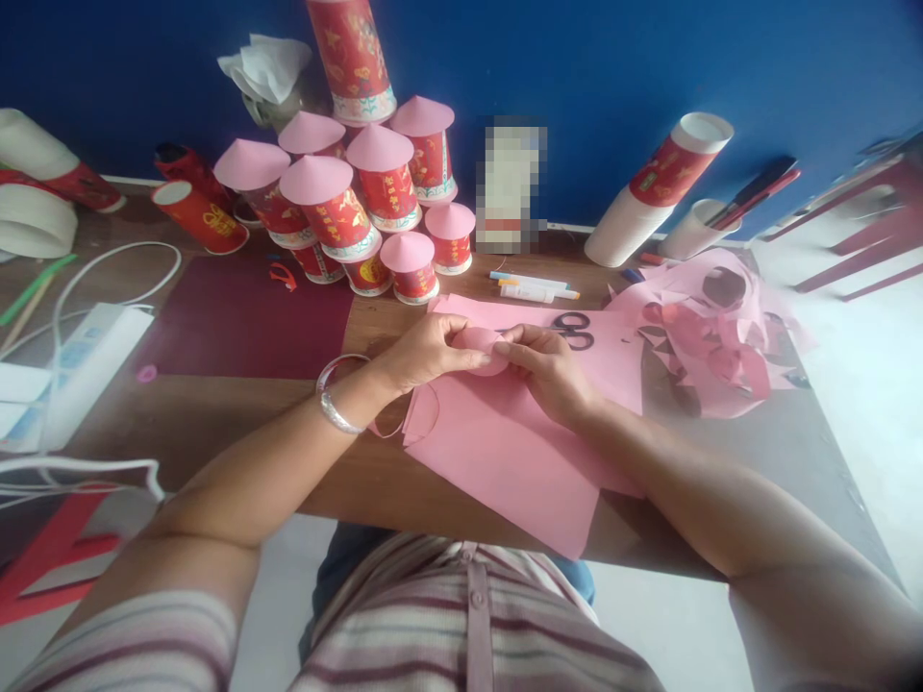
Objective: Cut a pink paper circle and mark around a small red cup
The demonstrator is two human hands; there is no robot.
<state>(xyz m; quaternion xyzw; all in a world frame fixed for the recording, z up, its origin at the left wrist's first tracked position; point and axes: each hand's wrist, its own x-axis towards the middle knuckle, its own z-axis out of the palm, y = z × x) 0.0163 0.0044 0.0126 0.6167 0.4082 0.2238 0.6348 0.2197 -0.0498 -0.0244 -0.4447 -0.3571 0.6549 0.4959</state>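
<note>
Between my two hands is a small pink paper disc (477, 339), pinched at its edges. My left hand (433, 348), with a silver bangle on its wrist, grips the disc's left side. The fingers of my right hand (544, 367) close on its right side. Whether the disc is flat or slightly curved I cannot tell. Below the hands lie overlapping pink paper sheets (519, 471). Dark-handled scissors (575, 332) rest on the pink paper just beyond my right hand, their blades partly hidden.
Red paper cups with pink cone roofs (385, 178) stand stacked at the back. Pink paper scraps (713, 336) heap at the right. Markers (534, 286), a maroon sheet (252, 322), a tall cup stack (656, 192) and white cables (79, 466) are also around.
</note>
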